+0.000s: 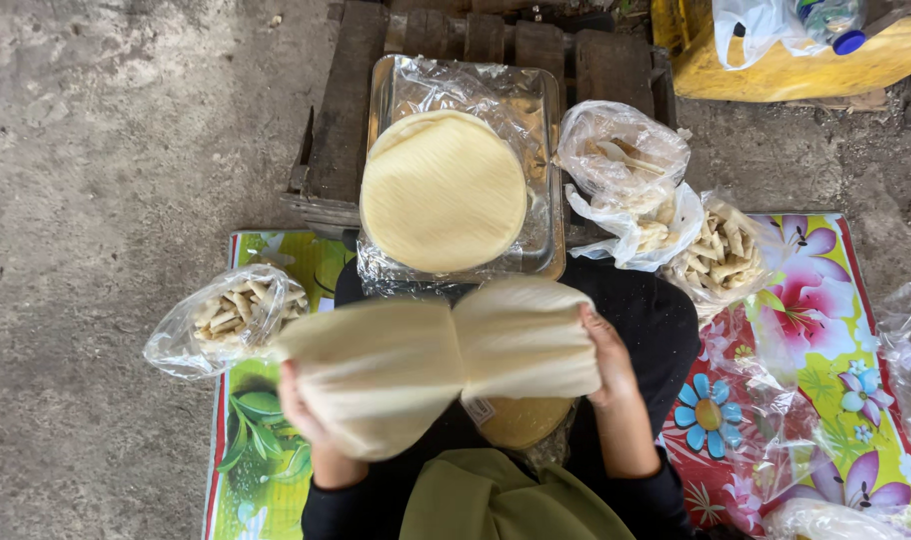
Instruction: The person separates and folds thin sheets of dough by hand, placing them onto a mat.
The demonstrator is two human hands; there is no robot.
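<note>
I hold a thick stack of thin round pale-yellow wrappers (pixel 431 355) bent upward in the middle, above my lap. My left hand (pixel 301 415) grips its left side from beneath, mostly hidden by the sheets. My right hand (pixel 608 355) clasps the right half along its edge. Just beyond, another round stack of the same wrappers (pixel 443 190) lies flat in a metal tray (pixel 551 180) lined with clear plastic. The tray rests on a dark wooden pallet (pixel 341 120).
A clear bag of small rolled pastries (pixel 231 315) lies at my left on a flowered mat (pixel 826 330). Two more such bags (pixel 721 255) and a knotted plastic bag (pixel 621 160) sit right of the tray. A yellow container (pixel 806 70) stands far right on concrete.
</note>
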